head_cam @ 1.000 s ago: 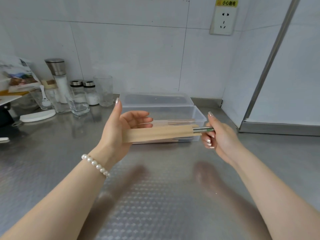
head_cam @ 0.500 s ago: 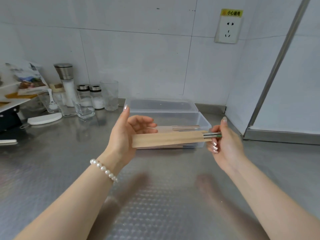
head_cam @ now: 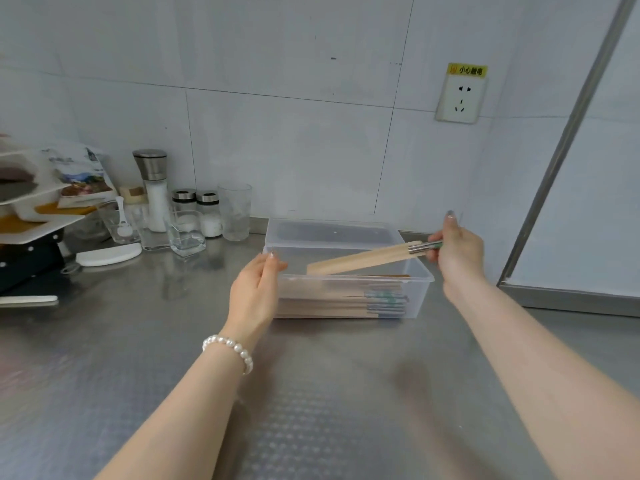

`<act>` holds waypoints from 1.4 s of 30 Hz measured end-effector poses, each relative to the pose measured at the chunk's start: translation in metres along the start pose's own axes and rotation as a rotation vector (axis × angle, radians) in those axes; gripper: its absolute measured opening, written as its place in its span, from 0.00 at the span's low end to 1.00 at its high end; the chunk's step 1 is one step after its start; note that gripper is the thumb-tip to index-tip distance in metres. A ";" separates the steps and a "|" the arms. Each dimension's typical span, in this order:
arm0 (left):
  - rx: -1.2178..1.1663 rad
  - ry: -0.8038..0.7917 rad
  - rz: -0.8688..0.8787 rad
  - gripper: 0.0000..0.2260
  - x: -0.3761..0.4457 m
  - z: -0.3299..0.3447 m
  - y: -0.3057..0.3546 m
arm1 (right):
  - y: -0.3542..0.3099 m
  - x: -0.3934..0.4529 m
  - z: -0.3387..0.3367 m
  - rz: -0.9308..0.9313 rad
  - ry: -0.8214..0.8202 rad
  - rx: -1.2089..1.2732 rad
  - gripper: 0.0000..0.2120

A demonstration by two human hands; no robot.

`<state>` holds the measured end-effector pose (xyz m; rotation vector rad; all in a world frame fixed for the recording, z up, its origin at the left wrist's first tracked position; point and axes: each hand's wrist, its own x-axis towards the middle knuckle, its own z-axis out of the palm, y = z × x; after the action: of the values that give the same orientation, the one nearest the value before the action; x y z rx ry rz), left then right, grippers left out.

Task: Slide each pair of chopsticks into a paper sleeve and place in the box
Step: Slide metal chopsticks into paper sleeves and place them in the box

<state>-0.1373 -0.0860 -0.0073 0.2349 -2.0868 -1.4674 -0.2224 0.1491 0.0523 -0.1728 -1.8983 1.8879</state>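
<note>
Left hand [head_cam: 254, 294] is out front, fingers relaxed and loose, nothing in it, pearl bracelet [head_cam: 230, 348] on the wrist. Right hand [head_cam: 457, 252] reaches further out, higher up, fingers curled in a pinch.

I am in a kitchen: my steel desk [head_cam: 104, 358] meets a white tiled wall [head_cam: 277, 140], with a salt grinder [head_cam: 154, 188], two shakers [head_cam: 197, 211], drinking glasses [head_cam: 235, 211] and a wall socket [head_cam: 460, 95].

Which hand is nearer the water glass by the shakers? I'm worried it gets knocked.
Left. The left hand rests at the clear box's left end, right of the water glass. The right hand holds the sleeved chopsticks over the box's far right end.
</note>
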 end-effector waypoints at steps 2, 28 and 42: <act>0.064 -0.003 0.011 0.18 0.000 -0.001 0.001 | 0.000 -0.002 0.019 -0.028 -0.052 -0.087 0.23; 0.072 -0.064 0.060 0.09 0.002 -0.001 -0.005 | 0.050 0.011 -0.003 0.020 -0.249 -0.643 0.16; 0.191 -0.118 -0.143 0.22 -0.021 -0.032 0.034 | 0.044 -0.028 -0.043 0.194 -0.444 -0.515 0.12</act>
<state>-0.0967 -0.0890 0.0235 0.3862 -2.3516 -1.3916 -0.1906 0.1802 0.0012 -0.1038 -2.7412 1.6024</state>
